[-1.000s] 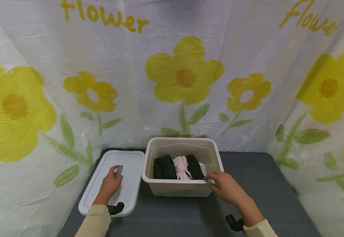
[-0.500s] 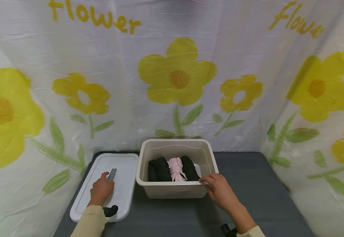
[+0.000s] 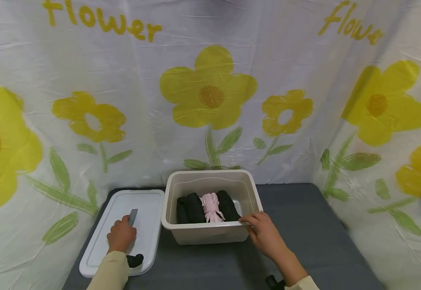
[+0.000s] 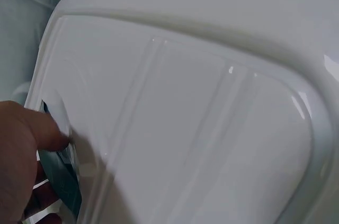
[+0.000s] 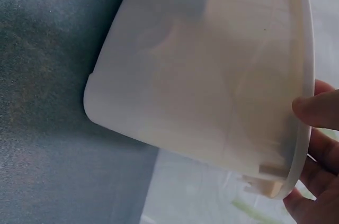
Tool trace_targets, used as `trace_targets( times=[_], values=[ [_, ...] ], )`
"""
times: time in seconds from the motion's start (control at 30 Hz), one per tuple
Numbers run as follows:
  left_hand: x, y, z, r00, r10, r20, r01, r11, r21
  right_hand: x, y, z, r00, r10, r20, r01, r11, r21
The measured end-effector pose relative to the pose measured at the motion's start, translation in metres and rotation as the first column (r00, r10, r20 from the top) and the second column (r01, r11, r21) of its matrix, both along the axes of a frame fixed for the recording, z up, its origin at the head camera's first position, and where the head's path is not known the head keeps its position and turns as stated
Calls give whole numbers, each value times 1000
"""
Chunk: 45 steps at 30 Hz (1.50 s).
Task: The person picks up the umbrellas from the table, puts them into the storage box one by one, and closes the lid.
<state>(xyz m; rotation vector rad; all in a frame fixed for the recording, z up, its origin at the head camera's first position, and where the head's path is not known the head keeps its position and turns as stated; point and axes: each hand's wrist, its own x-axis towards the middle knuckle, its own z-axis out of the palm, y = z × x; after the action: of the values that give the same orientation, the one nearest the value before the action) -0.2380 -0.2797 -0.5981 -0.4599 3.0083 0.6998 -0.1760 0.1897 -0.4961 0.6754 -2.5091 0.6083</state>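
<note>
In the head view a beige plastic storage box (image 3: 210, 237) stands open against the back of the table. Inside lie several dark fabric rolls (image 3: 194, 207) and a pink fabric roll (image 3: 211, 205) tied round its middle. My right hand (image 3: 266, 235) grips the box's front right corner, its thumb and fingers on opposite sides of the rim (image 5: 307, 65) in the right wrist view. To the left a white lid (image 3: 147, 225) lies flat. My left hand (image 3: 121, 235) pinches a thin grey strip (image 3: 133, 216) over the lid. Whether the strip is joined to the lid is unclear.
The dark grey table (image 3: 286, 209) carries everything. Right behind the box hangs a white curtain (image 3: 159, 157) with yellow flowers, which also encloses both sides. The lid's right edge lies close beside the box.
The head view has turned slightly to the right, so everything sits further left. My right hand has settled onto the box rim. The left hand has tilted lower over the lid.
</note>
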Motion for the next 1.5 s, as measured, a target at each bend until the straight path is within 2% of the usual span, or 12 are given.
trace_targets(
  times=[0.2, 0.4, 0.83, 1.13, 1.5],
  values=[
    [4, -8, -5, 1000, 12, -15, -12, 1000, -13, 1, -5, 0, 1000, 14, -14, -14, 1000, -12],
    [11, -13, 0, 999, -8, -47, 8, 1000, -17, 0, -8, -3, 999, 29, -38, -30, 999, -22],
    [21, -16, 32, 991, -94, -93, 88, 994, -60, 1, -3, -5, 1000, -3, -6, 3, 998, -56],
    [19, -24, 51, 985, -146, -96, 141, 989, -54, -1, -2, -2, 1000, 0, 5, 0, 997, -71],
    [21, -32, 87, 988, -154, -33, 153, 988, -39, 4, -3, -4, 999, -18, 33, 20, 996, -83]
  ],
)
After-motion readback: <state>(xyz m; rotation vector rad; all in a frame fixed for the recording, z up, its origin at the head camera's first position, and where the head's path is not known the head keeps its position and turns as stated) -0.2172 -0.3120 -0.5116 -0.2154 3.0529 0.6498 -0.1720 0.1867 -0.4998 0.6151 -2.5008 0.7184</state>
